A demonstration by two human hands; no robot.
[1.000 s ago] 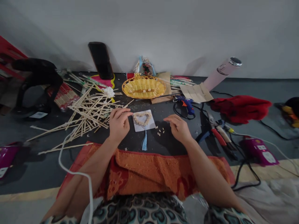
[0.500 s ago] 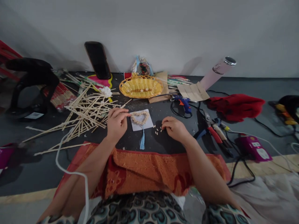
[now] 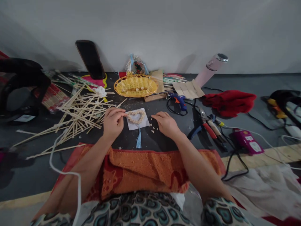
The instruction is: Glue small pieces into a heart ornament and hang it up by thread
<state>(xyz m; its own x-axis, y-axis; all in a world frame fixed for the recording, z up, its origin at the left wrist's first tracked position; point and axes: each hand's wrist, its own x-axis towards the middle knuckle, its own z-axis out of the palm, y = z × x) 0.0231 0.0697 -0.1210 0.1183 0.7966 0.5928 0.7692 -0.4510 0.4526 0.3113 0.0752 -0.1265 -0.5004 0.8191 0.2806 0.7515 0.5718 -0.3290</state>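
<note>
A heart-shaped ornament (image 3: 143,116), an outline built of small pale pieces, lies on a square white card (image 3: 131,126). A light blue tassel (image 3: 138,139) trails from its lower tip onto the dark table. My left hand (image 3: 113,124) has its fingers curled, thumb and index fingertips closed at the heart's left edge. To the right of the card, my right hand (image 3: 166,125) is closed in a pinch, held low over the table. What sits in its fingertips is too small to make out. Several tiny pale stick pieces (image 3: 153,128) are scattered just beside it.
Loose wooden sticks (image 3: 80,110) pile up at left, below a leaning phone (image 3: 90,59). A yellow wicker basket (image 3: 135,85) stands behind the card. To the right are a blue glue gun (image 3: 180,102), pliers (image 3: 210,130), a red cloth (image 3: 231,102) and a pink flask (image 3: 209,72); cables run among them.
The whole view has shifted, so things sit slightly further left. My right hand has moved closer to the card and extended its fingertips. My left hand stays at the heart's edge.
</note>
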